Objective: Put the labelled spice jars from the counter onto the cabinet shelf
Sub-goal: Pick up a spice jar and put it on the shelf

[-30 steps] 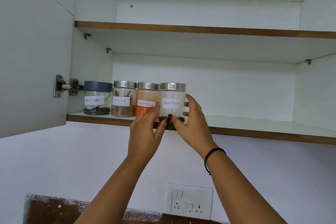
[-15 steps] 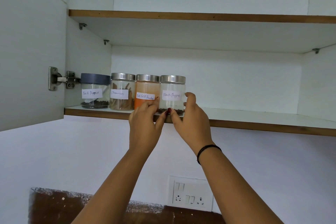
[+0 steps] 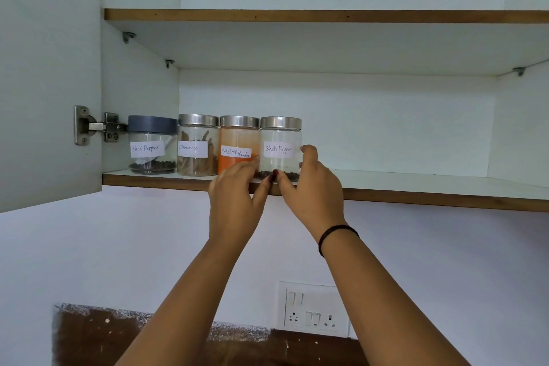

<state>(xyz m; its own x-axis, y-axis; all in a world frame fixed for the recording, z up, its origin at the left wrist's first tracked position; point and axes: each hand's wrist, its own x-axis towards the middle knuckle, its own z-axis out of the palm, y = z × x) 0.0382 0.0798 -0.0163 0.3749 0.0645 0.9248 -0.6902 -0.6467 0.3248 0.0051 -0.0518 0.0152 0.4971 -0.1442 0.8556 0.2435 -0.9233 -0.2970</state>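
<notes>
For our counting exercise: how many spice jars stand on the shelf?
4, in a row on the lower shelf: grey-lidded Black Pepper jar leftmost, Cinnamon jar, Red Chilli Powder jar, then steel-lidded Black Pepper jar, gripped by left hand and right hand. None looks hidden.

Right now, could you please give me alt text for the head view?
The left hand and right hand grip a steel-lidded Black Pepper jar on the lower cabinet shelf. Left of it stand a Red Chilli Powder jar, a Cinnamon jar and a grey-lidded Black Pepper jar.

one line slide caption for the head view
The left hand and right hand hold the steel-lidded Black Pepper jar, rightmost of four on the cabinet shelf.
</notes>
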